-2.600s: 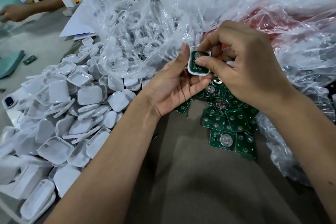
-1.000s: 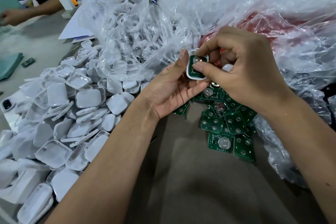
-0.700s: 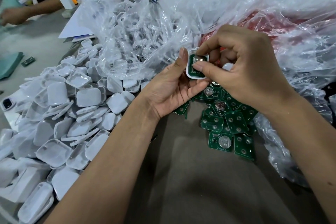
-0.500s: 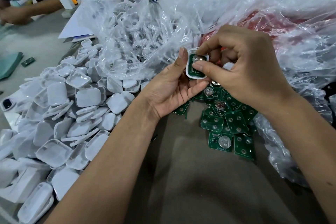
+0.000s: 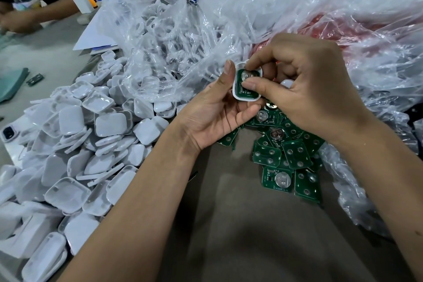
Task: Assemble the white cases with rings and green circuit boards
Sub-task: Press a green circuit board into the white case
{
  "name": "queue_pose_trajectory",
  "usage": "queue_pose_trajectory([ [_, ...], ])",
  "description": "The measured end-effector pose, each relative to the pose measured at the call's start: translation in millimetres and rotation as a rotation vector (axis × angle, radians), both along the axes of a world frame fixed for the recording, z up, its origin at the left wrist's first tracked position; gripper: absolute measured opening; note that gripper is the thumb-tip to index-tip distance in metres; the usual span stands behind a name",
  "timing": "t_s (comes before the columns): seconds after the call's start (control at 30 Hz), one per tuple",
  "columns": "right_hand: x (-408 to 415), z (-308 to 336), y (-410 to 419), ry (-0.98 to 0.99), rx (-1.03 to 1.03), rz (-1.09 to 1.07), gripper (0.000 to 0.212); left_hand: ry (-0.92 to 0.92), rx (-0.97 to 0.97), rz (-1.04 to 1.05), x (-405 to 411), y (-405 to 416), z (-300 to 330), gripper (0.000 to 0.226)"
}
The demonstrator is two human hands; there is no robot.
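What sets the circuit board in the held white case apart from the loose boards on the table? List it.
1. The held circuit board sits inside a white case; the loose boards lie bare on the table.
2. The left hand grips the case and the right hand presses the held board; nothing touches the loose boards.
3. The held board is single; the loose ones overlap in a pile.
Both are green.
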State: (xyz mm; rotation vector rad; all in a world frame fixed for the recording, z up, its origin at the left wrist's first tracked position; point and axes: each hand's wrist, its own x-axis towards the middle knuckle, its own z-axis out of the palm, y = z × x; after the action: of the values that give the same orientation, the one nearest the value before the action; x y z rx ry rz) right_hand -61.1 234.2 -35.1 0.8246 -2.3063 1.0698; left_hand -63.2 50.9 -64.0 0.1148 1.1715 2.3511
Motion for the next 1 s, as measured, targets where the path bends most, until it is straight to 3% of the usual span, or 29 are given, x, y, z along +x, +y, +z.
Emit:
queue_pose_trajectory([
  [0.3, 1.4, 0.9, -0.7, 0.047, 0.004, -0.008, 0.018, 0.026, 0.029, -0.014, -0.7, -0.3, -1.4, 0.058],
  [0.63, 2.5, 0.7, -1.0, 0.044, -0.025, -0.014, 0.017, 0.013, 0.018, 0.009, -1.5, 0.4, -2.6, 0.042],
  [1.0, 4.8, 1.0, -0.5, 0.019, -0.064, -0.001, 0.017, 0.021, 0.058, -0.009, -1.7, -0.6, -2.7, 0.042],
])
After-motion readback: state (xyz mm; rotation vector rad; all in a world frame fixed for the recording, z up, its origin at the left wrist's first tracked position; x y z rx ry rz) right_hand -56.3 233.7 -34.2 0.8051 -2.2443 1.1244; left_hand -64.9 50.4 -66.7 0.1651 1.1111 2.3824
